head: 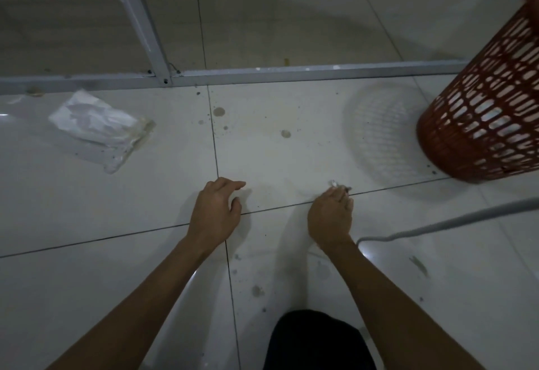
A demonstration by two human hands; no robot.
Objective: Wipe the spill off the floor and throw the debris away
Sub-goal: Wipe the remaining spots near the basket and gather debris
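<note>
A: What's closest to us?

B: A dark knee at the bottom edge, then two forearms reaching out over the floor.

A: And the hands?

B: The right hand has its fingertips bunched together, pinching a small pale scrap right at a tile joint. The left hand is near it, fingers loosely curled with the forefinger out, holding nothing. Whether it touches the tile I cannot tell.

A: The spill?

B: Not wiped, I'd say. Brownish spots sit on the tiles beyond the hands, another smudge lies near the knee, and dark specks are scattered about.

A: Anything to wipe with?

B: A crumpled white tissue lies well to the left, apart from both hands. Its near edge looks stained.

A: The bin?

B: A red basket stands on the right, near the scrap. My guess is that debris pickup is under way, with the binning and all the wiping left to do.
</note>
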